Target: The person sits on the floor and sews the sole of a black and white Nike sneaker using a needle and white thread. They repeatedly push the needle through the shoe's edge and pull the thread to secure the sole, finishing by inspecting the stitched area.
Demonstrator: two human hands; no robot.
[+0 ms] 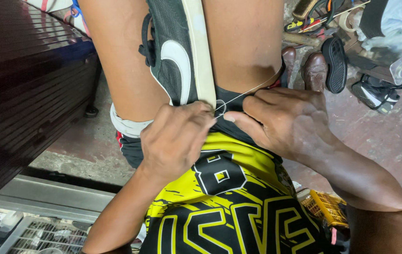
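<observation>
L hand (175, 141) pinches the sneaker (179, 56) sole edge, clamped btw the knees; R hand (288, 122) pinches taut thread (248, 91) just beside it. Risk: thread could snap or slip if yanked. Brown shoes (306, 68) lie beyond R hand.

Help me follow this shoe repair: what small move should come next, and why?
Probably pull the thread taut with the right hand. It loops loosely at the sneaker's sole edge, where the left hand pinches beside it, so the stitch looks untightened.
</observation>
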